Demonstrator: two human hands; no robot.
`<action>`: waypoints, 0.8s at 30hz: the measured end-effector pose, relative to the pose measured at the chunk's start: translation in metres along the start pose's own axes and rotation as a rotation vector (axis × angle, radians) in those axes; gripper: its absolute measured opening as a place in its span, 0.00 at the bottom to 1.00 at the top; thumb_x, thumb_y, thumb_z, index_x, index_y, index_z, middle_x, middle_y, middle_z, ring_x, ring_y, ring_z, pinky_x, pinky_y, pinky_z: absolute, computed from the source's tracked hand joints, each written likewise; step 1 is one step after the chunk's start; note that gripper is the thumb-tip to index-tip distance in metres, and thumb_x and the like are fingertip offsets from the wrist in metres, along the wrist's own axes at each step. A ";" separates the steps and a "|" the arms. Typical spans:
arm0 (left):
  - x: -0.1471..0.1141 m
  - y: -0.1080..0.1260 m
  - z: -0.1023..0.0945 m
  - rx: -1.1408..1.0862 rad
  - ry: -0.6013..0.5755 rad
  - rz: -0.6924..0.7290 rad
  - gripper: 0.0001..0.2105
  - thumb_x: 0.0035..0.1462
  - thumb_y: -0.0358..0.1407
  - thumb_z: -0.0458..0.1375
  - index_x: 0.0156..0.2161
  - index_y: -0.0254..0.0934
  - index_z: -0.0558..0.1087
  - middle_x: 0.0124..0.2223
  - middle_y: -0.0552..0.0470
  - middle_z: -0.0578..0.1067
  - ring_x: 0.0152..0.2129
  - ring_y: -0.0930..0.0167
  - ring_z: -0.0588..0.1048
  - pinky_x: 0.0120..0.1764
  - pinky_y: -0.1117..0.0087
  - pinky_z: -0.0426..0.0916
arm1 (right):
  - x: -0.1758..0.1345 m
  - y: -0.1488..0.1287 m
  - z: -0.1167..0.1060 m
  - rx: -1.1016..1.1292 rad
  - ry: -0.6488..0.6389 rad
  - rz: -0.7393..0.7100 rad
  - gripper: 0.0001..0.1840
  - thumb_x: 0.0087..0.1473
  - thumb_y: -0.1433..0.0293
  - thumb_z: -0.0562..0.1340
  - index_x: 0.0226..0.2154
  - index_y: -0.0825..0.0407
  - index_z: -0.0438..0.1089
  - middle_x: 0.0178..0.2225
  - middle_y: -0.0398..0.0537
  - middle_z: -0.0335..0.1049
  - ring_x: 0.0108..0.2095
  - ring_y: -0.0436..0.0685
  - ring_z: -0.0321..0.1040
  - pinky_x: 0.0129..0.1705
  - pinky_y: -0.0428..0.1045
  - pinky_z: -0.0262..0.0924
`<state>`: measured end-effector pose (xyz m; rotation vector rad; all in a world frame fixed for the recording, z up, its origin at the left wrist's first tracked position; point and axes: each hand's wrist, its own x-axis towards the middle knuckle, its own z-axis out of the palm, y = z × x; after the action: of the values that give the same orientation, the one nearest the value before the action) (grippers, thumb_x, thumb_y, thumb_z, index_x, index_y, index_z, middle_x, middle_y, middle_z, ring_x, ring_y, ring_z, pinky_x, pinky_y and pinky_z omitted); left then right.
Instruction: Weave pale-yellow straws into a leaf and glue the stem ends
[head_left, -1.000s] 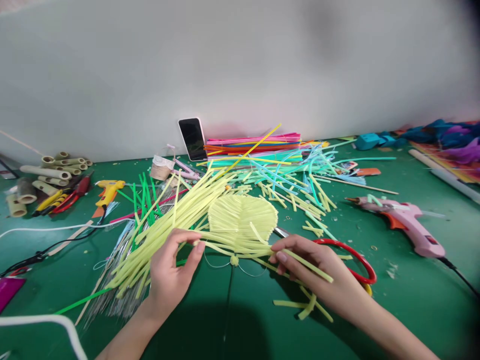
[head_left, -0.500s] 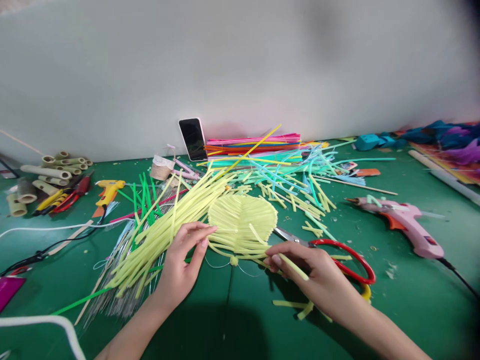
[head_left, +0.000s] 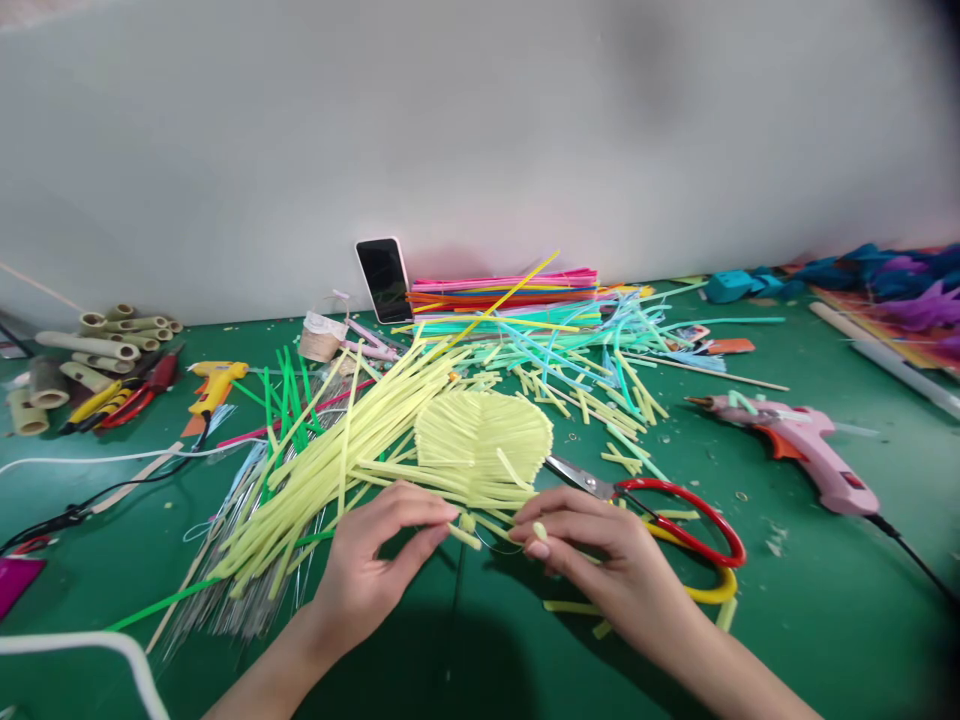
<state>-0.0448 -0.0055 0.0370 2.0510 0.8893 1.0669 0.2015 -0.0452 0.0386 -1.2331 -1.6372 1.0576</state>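
Taking the middle of the leaf-shaped piece as the dial's centre, with twelve away from me, I have offcuts (head_left: 577,607) nearest, on the green tabletop (head_left: 810,620) at five o'clock, partly hidden by my right hand (head_left: 611,550).

That hand sits at about four, forearm slanting in from the lower right, fingers curled and pinched together with a pale strip end (head_left: 540,532) showing at the thumb. My left hand (head_left: 382,550) sits between seven and eight, wrist low, thumb and index finger nipping a short pale strip (head_left: 464,537) whose free end points toward four. Both sets of fingertips hang over the near side, well apart from each other.

Between them, at six, is a small round knob (head_left: 467,522), just beside that short strip.

The leaf-shaped piece (head_left: 480,425) lies flat beyond. I judge its broad far part largely done: ribs packed close on both sides of a centre seam running twelve to six. The near end looks unfinished to me: loose strips (head_left: 442,486) lie across it, uneven in length, and one stray strip slants over the ribs at five.

Open-looking work aside, supplies abound: scissors (head_left: 637,484) near four, a thick bundle of pale strips (head_left: 352,450) at nine, a pink glue gun (head_left: 814,445) at three, and stacked coloured stems (head_left: 502,290) at twelve.
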 end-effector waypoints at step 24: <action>-0.005 0.023 0.009 -0.060 -0.144 0.181 0.17 0.59 0.21 0.57 0.50 0.41 0.72 0.40 0.49 0.73 0.36 0.73 0.75 0.39 0.74 0.72 | -0.013 -0.010 0.041 0.037 0.061 -0.067 0.06 0.57 0.68 0.65 0.30 0.50 0.75 0.26 0.43 0.75 0.26 0.48 0.70 0.30 0.40 0.62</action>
<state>-0.0332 -0.0248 0.0492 2.1581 0.6019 1.0115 0.1627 -0.0658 0.0332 -1.1673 -1.5950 0.9953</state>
